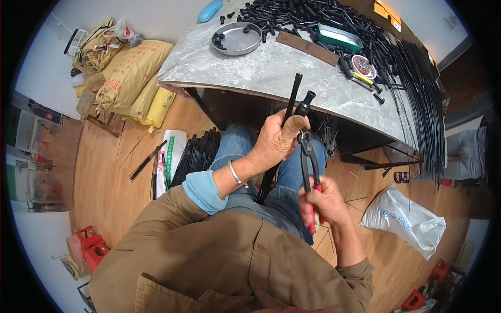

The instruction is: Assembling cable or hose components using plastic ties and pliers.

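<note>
My left hand (276,138) is closed around a thin black rod (294,91) and a short black tubular fitting (306,103), both pointing up past the fingers. A silver bangle circles that wrist. In my right hand (330,202) are end-cutting pincers (309,164), gripped by their red handles. Their dark jaws meet just below my left thumb, close to the fitting; whether they bite on something there is hidden. Both hands are above my knees, in front of the table edge.
The grey table (201,68) bears a round metal tray (237,52), a heap of black fittings (297,15), a green box (339,37) and long black rods (422,104). Yellow sacks (135,78) are stacked left; a white sack (404,219) lies on the floor at right.
</note>
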Demonstrator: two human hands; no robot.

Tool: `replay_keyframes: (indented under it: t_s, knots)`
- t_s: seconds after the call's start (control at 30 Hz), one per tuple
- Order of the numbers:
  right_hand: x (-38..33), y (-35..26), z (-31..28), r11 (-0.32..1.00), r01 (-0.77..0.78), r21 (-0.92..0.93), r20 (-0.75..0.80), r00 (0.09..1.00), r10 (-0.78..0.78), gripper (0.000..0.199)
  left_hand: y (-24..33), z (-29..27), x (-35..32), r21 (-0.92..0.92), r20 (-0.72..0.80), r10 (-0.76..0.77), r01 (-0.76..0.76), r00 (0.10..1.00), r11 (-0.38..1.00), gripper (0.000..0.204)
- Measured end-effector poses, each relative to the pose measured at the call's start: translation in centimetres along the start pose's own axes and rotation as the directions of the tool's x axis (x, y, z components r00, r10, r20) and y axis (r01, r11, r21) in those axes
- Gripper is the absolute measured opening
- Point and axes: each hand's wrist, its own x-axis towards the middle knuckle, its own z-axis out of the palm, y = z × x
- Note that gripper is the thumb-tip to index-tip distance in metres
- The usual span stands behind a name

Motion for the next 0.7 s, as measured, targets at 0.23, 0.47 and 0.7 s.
replay_keyframes:
  t_s: [0.23,0.47,0.7]
  knots:
    - [-0.7,-4.7,0.0,0.751,-0.145,-0.644,-0.072,0.989,0.129,0.021,0.9,-0.8,0.4,0.093,0.058,-0.058,0.052,0.997,0.994,0.058]
    - [-1.8,-3.1,-1.0,0.674,0.239,-0.699,-0.039,0.928,-0.370,0.012,0.7,-1.0,-0.2,0.037,0.041,0.013,-0.015,0.999,0.999,0.062]
    - [-2.7,-5.6,-1.2,0.834,-0.241,-0.496,0.016,0.958,0.286,0.023,0.7,0.7,-1.1,0.037,0.016,0.008,-0.009,1.000,0.999,0.056]
